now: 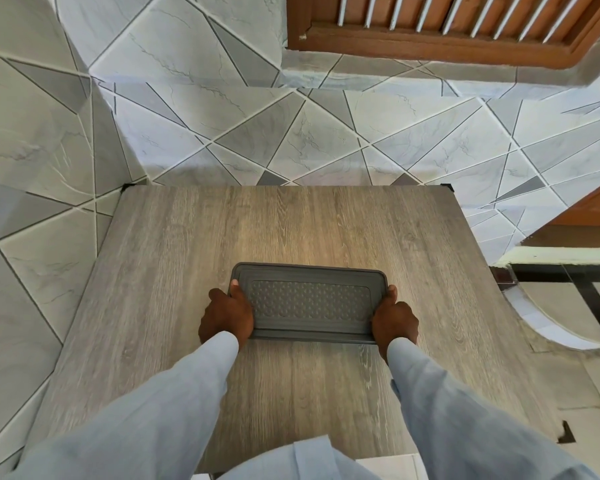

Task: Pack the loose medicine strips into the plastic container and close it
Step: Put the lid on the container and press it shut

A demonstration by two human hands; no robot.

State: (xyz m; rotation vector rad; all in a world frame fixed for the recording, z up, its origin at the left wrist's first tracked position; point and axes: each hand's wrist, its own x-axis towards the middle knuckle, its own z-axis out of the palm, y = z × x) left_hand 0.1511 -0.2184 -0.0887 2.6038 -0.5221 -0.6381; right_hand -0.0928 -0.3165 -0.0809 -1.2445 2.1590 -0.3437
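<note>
The grey lid [309,301] covers whatever lies beneath it, so no strips can be seen; each grip's fingers curl out of sight past the lid's ends, and the counter [291,226] runs under the sleeves [160,410]

Between the left hand [226,315] and the right hand [394,317] the container lid [309,303] is dark grey with a raised dotted panel. Under the hands, the bench [291,230] is grey-brown woodgrain. Sleeves [174,386] — pale blue. Beyond the hands, the wall tiles [291,133] — grey marbled triangles, white-lined.
</note>
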